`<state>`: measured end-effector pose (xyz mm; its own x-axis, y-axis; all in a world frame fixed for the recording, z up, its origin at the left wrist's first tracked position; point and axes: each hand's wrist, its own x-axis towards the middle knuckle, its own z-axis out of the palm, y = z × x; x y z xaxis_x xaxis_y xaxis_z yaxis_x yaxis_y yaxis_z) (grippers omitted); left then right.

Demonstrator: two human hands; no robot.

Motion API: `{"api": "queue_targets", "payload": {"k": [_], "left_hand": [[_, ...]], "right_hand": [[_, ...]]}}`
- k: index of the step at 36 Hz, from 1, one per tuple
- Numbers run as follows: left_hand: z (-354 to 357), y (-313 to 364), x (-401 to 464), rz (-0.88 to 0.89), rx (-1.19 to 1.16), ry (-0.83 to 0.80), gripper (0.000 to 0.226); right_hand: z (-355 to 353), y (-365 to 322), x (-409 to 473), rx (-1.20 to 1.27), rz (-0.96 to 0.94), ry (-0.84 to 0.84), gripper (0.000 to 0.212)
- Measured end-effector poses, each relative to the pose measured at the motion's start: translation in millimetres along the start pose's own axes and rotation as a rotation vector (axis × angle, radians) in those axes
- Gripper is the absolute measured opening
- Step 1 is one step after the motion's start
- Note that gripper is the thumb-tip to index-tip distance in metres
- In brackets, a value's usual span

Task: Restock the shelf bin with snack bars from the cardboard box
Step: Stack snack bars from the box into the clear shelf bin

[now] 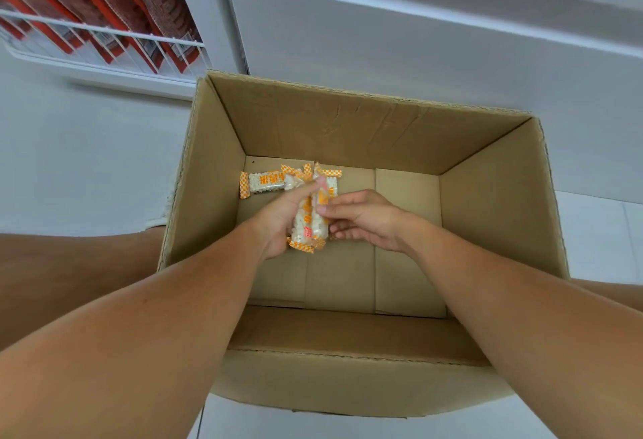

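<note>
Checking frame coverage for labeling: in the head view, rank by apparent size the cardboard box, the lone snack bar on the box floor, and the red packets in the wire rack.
1. cardboard box
2. red packets, as a group
3. lone snack bar
</note>
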<state>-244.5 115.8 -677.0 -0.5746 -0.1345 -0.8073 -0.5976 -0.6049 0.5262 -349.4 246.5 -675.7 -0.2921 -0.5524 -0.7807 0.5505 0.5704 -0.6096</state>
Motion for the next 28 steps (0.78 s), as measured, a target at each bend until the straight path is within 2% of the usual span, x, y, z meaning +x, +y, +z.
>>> {"api": "queue_targets", "payload": {"k": [2, 3, 6, 8, 10, 11, 12, 14, 15, 17, 18, 20, 23, 24, 27, 28], "left_hand": [[-1, 1, 0, 0.005, 0.023, 0.003, 0.036], [-2, 1, 2, 0.003, 0.006, 0.015, 0.035], [-5, 5, 3, 0.015, -0.101, 0.11, 0.029], [-9, 1, 6, 0.011, -0.076, 0.218, 0.043], [-11, -5, 8, 0.05, 0.011, 0.341, 0.072], [-12, -8, 8, 0.078, 0.054, 0.391, 0.083], [-13, -10, 7, 0.094, 0.089, 0.419, 0.084], [-16, -16, 10, 0.116, 0.138, 0.438, 0.063], [-16, -17, 11, 0.116, 0.148, 0.434, 0.058], [-16, -18, 10, 0.086, 0.149, 0.401, 0.062], [-17, -18, 10, 0.077, 0.148, 0.392, 0.063], [-16, -16, 8, 0.069, 0.135, 0.371, 0.053], [-14, -13, 5, 0.073, 0.136, 0.33, 0.054], [-11, -12, 4, 0.066, 0.134, 0.304, 0.054], [-2, -7, -1, 0.072, 0.12, 0.24, 0.033], [2, -4, -5, 0.071, 0.122, 0.22, 0.039]], "right_hand": [[7, -6, -1, 0.044, -0.057, -0.023, 0.03], [8, -9, -1, 0.073, -0.077, 0.022, 0.027], [8, -7, 10, 0.13, -0.05, 0.305, 0.02], [5, 4, 26, -0.114, -0.061, 0.525, 0.024], [8, 14, 37, -0.481, -0.042, 0.61, 0.037], [11, 15, 37, -0.589, -0.013, 0.613, 0.043], [14, 15, 37, -0.645, 0.007, 0.611, 0.049], [19, 15, 37, -0.713, 0.032, 0.62, 0.055], [22, 15, 38, -0.739, 0.04, 0.62, 0.053], [28, 14, 38, -0.761, 0.06, 0.612, 0.042], [29, 14, 37, -0.725, 0.083, 0.613, 0.038], [29, 11, 32, -0.484, 0.087, 0.576, 0.031], [26, 5, 18, -0.066, 0.053, 0.378, 0.019], [23, 2, 10, -0.018, 0.032, 0.309, 0.02], [16, -3, -7, -0.06, -0.033, 0.157, 0.032], [15, -7, -14, -0.084, -0.051, 0.12, 0.033]]}}
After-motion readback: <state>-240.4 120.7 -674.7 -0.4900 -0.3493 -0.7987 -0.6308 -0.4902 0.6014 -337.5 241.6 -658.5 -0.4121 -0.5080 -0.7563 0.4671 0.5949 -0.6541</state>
